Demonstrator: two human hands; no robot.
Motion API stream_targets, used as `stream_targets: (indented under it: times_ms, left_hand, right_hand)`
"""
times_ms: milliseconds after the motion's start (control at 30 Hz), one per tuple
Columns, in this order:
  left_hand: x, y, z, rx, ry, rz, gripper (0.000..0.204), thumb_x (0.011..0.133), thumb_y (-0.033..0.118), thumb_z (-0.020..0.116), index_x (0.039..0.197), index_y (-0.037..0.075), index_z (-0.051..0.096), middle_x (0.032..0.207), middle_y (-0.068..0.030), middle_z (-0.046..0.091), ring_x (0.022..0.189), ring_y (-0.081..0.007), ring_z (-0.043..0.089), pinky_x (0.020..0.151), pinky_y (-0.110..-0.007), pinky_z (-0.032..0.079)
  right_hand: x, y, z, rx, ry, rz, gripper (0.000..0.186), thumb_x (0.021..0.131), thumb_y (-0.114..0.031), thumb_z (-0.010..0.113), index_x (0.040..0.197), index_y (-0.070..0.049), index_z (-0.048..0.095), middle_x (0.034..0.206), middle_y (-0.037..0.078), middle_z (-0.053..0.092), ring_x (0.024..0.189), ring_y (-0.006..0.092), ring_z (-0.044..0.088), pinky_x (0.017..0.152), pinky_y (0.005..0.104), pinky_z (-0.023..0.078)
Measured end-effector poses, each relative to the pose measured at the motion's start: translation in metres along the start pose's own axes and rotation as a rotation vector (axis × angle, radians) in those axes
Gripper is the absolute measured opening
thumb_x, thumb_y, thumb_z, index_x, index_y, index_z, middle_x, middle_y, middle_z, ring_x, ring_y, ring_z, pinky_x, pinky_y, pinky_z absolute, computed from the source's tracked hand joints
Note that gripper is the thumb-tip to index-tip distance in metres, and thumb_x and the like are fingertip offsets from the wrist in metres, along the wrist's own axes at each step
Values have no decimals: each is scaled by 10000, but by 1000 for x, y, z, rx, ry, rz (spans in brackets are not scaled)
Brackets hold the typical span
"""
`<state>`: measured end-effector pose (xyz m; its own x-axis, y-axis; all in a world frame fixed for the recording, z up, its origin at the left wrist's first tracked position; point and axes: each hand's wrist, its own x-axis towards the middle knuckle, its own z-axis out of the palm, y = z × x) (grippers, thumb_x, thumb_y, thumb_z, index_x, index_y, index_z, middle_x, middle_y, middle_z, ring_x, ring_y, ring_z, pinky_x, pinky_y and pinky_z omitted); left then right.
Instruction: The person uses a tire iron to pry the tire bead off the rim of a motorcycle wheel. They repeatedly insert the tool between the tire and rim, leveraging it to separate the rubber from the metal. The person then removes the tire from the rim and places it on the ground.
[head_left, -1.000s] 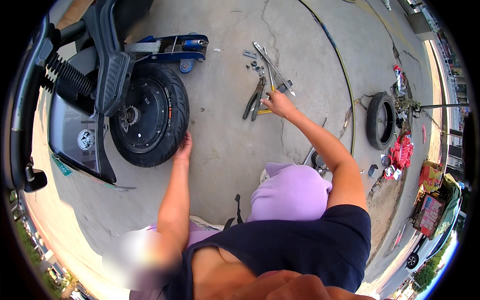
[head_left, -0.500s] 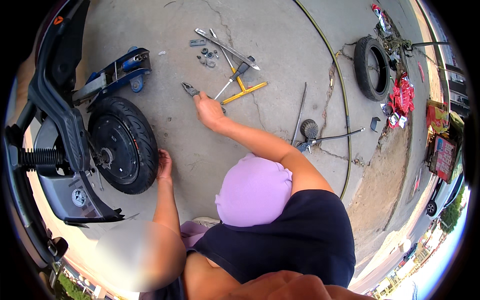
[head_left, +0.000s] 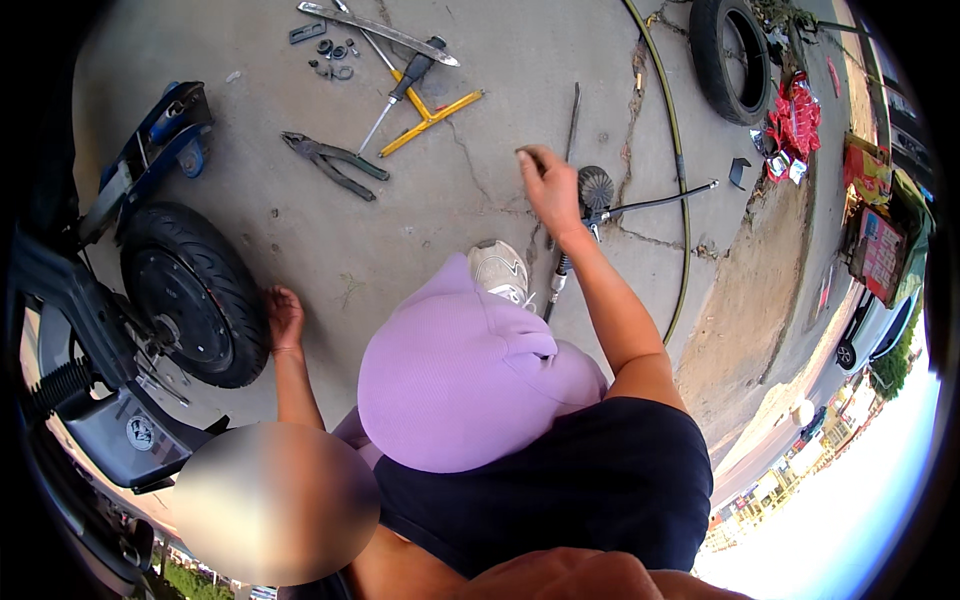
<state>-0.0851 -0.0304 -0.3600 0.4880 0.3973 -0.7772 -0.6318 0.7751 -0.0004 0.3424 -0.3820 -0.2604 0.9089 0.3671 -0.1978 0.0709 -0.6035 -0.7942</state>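
"Where are the hands?"
"Well apart. The bare left hand (head_left: 286, 320), loosely open, is at the black rubber-tyred wheel (head_left: 190, 300) on the left, perhaps steadying it. The bare right hand (head_left: 552, 190) curls beside a black ribbed round-headed tool (head_left: 595, 187); whether it holds anything, I can't tell."
"The dark-handled metal pliers (head_left: 322, 153)?"
"On grey concrete (head_left: 420, 220), probably for easy reach."

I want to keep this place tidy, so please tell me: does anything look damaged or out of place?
Yes: the concrete ground has long, jagged cracks toward the right, so it looks damaged. Near the loose tire there, crumpled red wrapping lies about like discarded litter.
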Motion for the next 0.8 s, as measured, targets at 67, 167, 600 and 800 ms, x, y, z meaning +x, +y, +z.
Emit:
stream_targets:
  times_ms: [67,167,600,800]
  left_hand:
    - [7,-1,-7,-15,21,-30,265,883,151,478,1019,-8,640,1020,-177,674,971,-317,629,894,-456,476]
    - [5,5,-13,-6,79,16,251,893,145,478,1026,8,642,1016,-159,676,969,-299,629,895,-450,479]
    - [-2,-33,18,-82,487,275,180,872,162,534,1008,61,595,1032,-97,656,999,-268,616,887,-485,494]
    - [-12,-32,12,-106,524,290,116,820,128,573,841,43,649,932,-92,675,941,-255,629,883,-457,505]
  right_hand:
    - [24,37,-57,61,286,73,240,911,-188,577,955,40,640,675,67,592,566,104,492,525,281,422]
    - [42,40,-95,416,349,384,222,916,-180,559,974,21,634,648,-19,495,532,51,399,468,223,328]
    - [77,-51,53,31,-33,-312,195,924,-160,580,1011,7,628,768,101,576,704,193,577,660,300,481]
    - [115,-81,83,-429,154,-692,285,875,-208,624,1096,-29,600,1097,161,582,1005,328,569,837,410,466]
